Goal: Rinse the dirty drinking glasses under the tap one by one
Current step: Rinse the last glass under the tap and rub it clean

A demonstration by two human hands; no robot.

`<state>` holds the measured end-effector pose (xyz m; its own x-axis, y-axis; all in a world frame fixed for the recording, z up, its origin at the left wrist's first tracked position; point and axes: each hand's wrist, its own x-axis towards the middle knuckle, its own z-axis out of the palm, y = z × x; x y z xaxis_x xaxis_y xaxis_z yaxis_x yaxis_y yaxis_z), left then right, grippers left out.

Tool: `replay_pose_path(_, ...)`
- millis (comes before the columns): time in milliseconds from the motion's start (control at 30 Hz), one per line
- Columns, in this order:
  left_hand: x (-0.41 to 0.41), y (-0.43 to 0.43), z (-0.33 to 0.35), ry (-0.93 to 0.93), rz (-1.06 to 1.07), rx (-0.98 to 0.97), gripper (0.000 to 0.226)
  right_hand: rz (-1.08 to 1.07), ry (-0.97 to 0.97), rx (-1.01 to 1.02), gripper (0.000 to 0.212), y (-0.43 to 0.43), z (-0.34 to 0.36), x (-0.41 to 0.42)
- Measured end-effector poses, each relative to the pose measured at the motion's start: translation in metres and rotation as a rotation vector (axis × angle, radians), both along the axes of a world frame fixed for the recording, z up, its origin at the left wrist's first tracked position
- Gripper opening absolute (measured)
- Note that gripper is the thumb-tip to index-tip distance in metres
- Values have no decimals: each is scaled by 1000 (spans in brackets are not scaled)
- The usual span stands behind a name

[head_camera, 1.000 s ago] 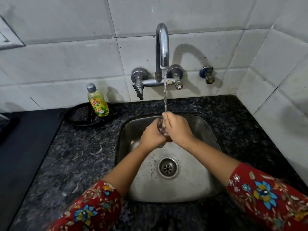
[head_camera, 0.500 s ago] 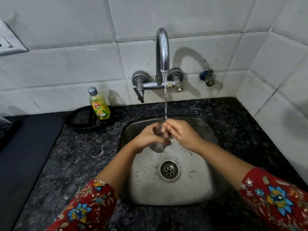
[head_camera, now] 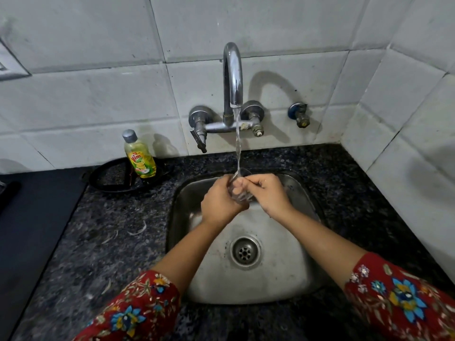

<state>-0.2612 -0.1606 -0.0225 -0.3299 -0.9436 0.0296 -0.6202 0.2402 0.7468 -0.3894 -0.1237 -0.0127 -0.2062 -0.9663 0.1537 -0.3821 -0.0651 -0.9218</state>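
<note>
A clear drinking glass [head_camera: 240, 193] is held over the steel sink [head_camera: 290, 274], right under the running stream from the chrome tap [head_camera: 232, 77]. My left hand [head_camera: 219, 200] grips the glass from the left, fingers wrapped round its side. From the right, my right hand [head_camera: 268, 193] has its fingers curled at the rim and inside the mouth. Water runs into the glass mouth. Most of the glass is hidden by my fingers.
A yellow dish-soap bottle [head_camera: 140, 158] stands on a black round tray [head_camera: 110, 178] left of the sink, on the dark granite counter [head_camera: 105, 242]. A spare valve [head_camera: 299, 115] sticks out of the tiled wall. The right wall is close to the sink.
The glass has turned from tilted with its base low to mouth-up under the stream. Both hands stayed together on it above the sink.
</note>
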Motion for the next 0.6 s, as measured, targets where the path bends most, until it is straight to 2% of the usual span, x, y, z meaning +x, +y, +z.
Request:
replay_pose_path(100, 11, -16, 3, 233, -262, 331, 46, 118, 160, -121, 16, 4, 3, -7)
replay_pose_path(133, 12, -19, 3, 240, -277, 355, 45, 141, 154, -117, 16, 3, 1, -9)
replay_pose_path(200, 9, -14, 2, 72, -170, 196, 41, 129, 60, -33, 19, -1, -1, -4)
replay_pose_path(267, 3, -5, -5, -217, -46, -177, 40, 58, 37, 88, 27, -10, -2, 5)
replay_pose_path(300, 2, -2, -8, -250, -24, -313, 39, 34, 53, 125, 32, -13, -3, 9)
replay_pose_path(333, 2, -2, -8, -215, -23, -348, 39, 18, 92, 133, 35, -15, -1, 11)
replay_pose_path(367, 3, -5, -6, -144, -42, -296, 41, 15, 136, 127, 37, -15, 1, 11)
replay_pose_path(467, 7, -15, 4, 209, -301, 132, 48, 18, 195, 109, 45, -10, 18, 8)
replay_pose_path(500, 7, -14, 3, 313, -370, 213, 50, -12, 251, 103, 49, -9, 24, 11)
replay_pose_path(600, 6, -4, -5, 430, -309, 225, 67, -109, 508, 201, 55, -19, 37, 25)
